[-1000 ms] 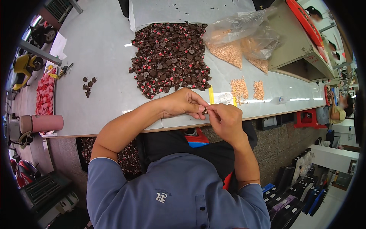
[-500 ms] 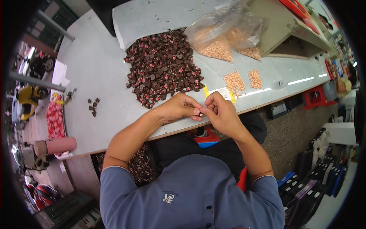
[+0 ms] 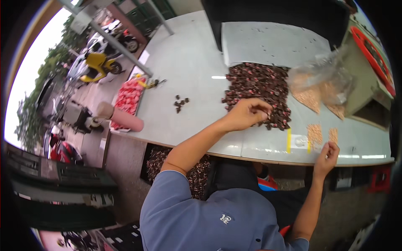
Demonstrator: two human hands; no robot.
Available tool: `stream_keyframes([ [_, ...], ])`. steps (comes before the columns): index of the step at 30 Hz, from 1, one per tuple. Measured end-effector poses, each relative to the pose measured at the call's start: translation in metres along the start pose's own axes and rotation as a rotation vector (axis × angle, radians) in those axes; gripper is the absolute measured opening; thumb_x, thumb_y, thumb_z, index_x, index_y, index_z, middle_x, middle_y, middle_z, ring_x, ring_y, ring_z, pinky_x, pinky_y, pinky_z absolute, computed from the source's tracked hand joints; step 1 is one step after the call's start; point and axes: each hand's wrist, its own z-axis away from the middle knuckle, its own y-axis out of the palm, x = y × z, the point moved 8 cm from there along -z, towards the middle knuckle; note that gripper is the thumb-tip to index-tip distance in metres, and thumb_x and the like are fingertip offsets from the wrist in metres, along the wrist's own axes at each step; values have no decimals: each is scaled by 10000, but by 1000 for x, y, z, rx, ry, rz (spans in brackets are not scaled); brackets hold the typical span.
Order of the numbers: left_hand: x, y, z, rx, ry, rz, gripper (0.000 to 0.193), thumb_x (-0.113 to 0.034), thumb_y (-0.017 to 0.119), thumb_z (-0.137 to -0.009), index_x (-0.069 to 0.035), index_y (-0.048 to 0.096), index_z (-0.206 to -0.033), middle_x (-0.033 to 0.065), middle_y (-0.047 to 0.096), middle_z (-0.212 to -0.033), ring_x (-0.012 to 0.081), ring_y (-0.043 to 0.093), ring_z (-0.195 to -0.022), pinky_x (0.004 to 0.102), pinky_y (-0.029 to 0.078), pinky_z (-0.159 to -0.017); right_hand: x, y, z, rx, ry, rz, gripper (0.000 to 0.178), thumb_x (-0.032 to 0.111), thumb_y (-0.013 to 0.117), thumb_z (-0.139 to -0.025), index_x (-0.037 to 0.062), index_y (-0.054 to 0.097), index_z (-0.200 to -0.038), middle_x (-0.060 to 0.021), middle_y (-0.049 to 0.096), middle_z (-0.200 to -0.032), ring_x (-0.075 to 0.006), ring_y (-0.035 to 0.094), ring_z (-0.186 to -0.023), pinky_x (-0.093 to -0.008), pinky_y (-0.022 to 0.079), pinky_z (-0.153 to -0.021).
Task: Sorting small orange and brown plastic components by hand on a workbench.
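A heap of small dark brown pieces with red and pale spots (image 3: pixel 251 83) covers the middle of the table. My left hand (image 3: pixel 246 115) lies over its near side, fingers curled and thumb drawn in; whatever they grip is hidden. To the right are two small patches of tan bits, a wider one (image 3: pixel 315 134) and a narrow one (image 3: pixel 333 134). At the near end of the narrow patch is my right hand (image 3: pixel 326 159), its fingertips pinched together. Anything between them is too small to make out. Yellow tape strips (image 3: pixel 289 141) flank a small round whitish thing (image 3: pixel 300 141).
Clear plastic bags of tan bits (image 3: pixel 307 94) lie at the back right beside a beige box (image 3: pixel 370 104). Several loose dark pieces (image 3: pixel 180 103) sit at left. A pink cylinder (image 3: pixel 127 120) and a red-and-white bundle (image 3: pixel 128 98) are at the left edge. A crate of dark pieces (image 3: pixel 157 165) stands below.
My hands, together before at the near edge, are now apart: the left over the dark heap, the right beside the narrow tan patch. The view has swung left.
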Motion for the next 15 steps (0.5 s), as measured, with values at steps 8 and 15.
stream_keyframes([
  [8,29,-193,109,-691,42,-1391,284,-86,682,-801,-49,670,-1082,125,681,-1049,363,530,-1176,455,414,-989,-18,12,-11,-44,-76,3,147,129,572,-970,1,559,-1042,8,549,-847,-62,463,-722,-210,387,-647],
  [15,13,-201,125,-809,19,-1516,299,-104,688,-801,-46,657,-1093,153,654,-1077,365,523,-1165,466,405,-981,-22,13,-10,-23,-63,-12,134,114,575,-966,-2,564,-1033,9,546,-847,-55,463,-718,-202,385,-636],
])
